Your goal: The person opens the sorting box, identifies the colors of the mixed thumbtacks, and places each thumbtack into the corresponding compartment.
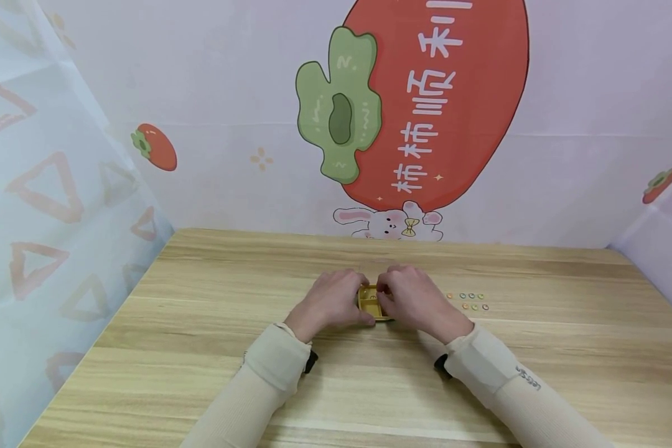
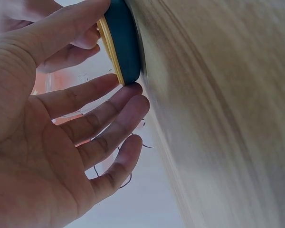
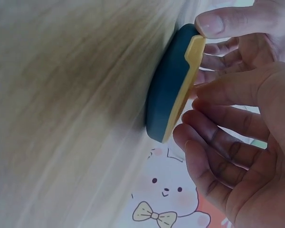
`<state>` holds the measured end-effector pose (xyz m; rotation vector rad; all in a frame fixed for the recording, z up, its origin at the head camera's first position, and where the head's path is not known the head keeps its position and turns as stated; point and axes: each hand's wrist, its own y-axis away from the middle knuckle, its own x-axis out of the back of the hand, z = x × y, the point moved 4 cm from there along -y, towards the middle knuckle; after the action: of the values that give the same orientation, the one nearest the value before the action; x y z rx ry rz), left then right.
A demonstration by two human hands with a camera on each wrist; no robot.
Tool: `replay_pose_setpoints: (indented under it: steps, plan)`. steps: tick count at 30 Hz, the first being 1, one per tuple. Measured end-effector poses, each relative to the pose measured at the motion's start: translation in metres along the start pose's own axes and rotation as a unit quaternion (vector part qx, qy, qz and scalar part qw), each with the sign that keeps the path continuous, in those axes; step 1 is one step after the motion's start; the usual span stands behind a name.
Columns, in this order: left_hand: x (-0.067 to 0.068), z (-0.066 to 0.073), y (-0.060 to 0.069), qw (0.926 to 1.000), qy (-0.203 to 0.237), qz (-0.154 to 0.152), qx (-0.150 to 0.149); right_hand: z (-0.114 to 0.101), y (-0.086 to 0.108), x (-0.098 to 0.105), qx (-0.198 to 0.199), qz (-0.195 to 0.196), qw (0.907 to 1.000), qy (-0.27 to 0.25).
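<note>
A small compartment box (image 1: 372, 309), yellow inside and dark teal outside, lies on the wooden table. My left hand (image 1: 336, 300) grips its left end, thumb on the near edge and fingertips at the far edge. In the left wrist view the teal side (image 2: 123, 45) shows between that thumb and the fingers. Over the right part of the box is my right hand (image 1: 417, 300), its thumb and index finger close together at the yellow rim (image 3: 183, 95). Whether they pinch something is hidden. A tiny coloured piece (image 1: 373, 297) sits in a far compartment.
Right of the box, several small coloured ring-like pieces (image 1: 471, 296) lie in two loose rows on the wooden table (image 1: 213, 348). A printed cloth backdrop (image 1: 218, 74) stands behind the table and along both sides.
</note>
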<state>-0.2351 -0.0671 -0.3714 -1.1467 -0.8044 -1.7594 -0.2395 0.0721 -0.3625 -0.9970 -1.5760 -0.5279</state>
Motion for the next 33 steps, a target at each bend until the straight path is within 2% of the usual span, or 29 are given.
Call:
replay_pose_setpoints:
  steps: [10, 22, 33]
  plan:
    - [-0.001, 0.0, 0.0, 0.9998, 0.015, -0.004, 0.01, 0.014, 0.015, 0.012, -0.034, 0.012, 0.999, -0.024]
    - [-0.001, 0.0, 0.001, 0.9989, 0.045, 0.002, 0.012, 0.046, 0.036, 0.031, -0.038, 0.044, 0.9981, -0.02]
    - [-0.001, 0.001, 0.001, 0.9989, 0.044, 0.003, 0.016, 0.076, 0.053, 0.046, -0.063, 0.043, 0.9968, -0.025]
